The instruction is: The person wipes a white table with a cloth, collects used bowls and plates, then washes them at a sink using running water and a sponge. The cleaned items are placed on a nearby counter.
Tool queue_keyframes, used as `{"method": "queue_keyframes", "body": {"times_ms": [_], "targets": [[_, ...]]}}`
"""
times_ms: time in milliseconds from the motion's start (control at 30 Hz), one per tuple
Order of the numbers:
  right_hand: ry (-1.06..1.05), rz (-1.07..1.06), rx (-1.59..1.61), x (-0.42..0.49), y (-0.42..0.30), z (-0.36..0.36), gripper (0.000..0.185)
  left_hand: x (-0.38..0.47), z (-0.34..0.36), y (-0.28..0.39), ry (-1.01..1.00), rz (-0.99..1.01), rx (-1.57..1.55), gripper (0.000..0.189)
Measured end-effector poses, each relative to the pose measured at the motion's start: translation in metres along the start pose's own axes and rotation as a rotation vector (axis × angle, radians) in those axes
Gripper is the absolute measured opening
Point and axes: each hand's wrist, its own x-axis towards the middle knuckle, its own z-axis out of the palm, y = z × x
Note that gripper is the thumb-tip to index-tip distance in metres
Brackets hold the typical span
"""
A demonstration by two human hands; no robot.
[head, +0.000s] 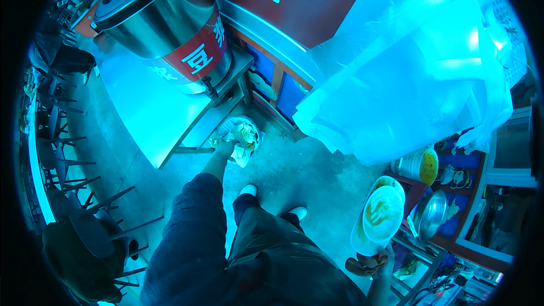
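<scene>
My left hand (226, 148) reaches down over a round waste bin (257, 129) on the floor; crumpled paper or tissue (245, 136) lies in and around the fingers, and whether they grip any of it is unclear. My right hand (386, 261), out at the lower right, holds stacked dishes by their near edge: a stained round plate (383, 212) on top of a stained oval dish (359, 238). A brown cloth (362, 265) is bunched at that same hand.
A steel drink dispenser (170, 21) stands on a metal table (148, 106) beside the bin. Plastic bags (408, 76) hang at upper right. A dirty bucket (427, 165) and a steel bowl (431, 214) are beyond the dishes. Chairs (91, 225) line the left.
</scene>
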Motion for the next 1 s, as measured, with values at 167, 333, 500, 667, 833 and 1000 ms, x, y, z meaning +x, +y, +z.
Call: {"method": "queue_keyframes", "body": {"times_ms": [167, 333, 500, 667, 833, 1000], "targets": [[0.019, -0.004, -0.018, 0.023, -0.009, -0.009, 0.041, -0.042, -0.027, -0.029, 0.000, 0.059, -0.095, 0.019], [-0.113, -0.044, -0.063, 0.098, -0.042, -0.043, 0.041, -0.133, 0.002, 0.007, -0.003, -0.666, -1.127, 0.011], [-0.462, 0.059, -0.142, 0.196, -0.114, -0.081, 0.043, -0.193, 0.100, 0.062, 0.164, -0.810, -1.054, 0.017], [-0.323, 0.038, -0.220, 0.268, -0.169, -0.111, 0.021, -0.238, 0.160, 0.135, 0.041, -1.049, -0.831, 0.015], [-0.288, 0.073, -0.008, 0.332, -0.230, -0.132, 0.034, -0.224, 0.156, 0.230, 0.181, -0.972, -1.215, 0.024], [-0.352, -0.046, 0.084, 0.435, -0.304, -0.130, 0.036, -0.108, 0.153, 0.273, 0.029, -0.903, -0.952, 0.019]]}}
